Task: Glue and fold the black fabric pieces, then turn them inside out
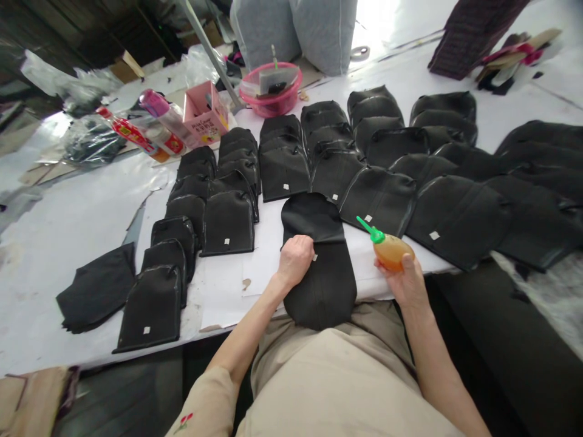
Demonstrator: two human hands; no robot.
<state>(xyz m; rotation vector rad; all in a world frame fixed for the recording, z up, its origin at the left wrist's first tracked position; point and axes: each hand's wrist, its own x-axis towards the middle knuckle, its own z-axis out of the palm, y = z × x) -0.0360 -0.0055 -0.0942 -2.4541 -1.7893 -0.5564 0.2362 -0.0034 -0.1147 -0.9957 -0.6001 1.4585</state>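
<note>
L hand on blk leather-look panel, R hand gripping amber squeeze bottle.
L hand (297,258) is curling over L side of blk leather-look panel (321,291), by its cross seam; fingertips hidden, can't tell if pinching. Panel's lying in front of person, near end overhanging table edge, reaching lap. R hand (407,282) is closing round amber squeeze bottle (392,253), thumb pressing its side, other fingers mostly hidden; green nozzle (371,230) is pointing up-left, apart from panel. Blk pouches (228,224) are overlapping in rows on white table (113,209), covering each other's far parts; R-most ones are running out of frame. Farther back, pink basket (249,92) is holding items hard to ID; gray bulky bags (323,36) are getting cut off at top.
</note>
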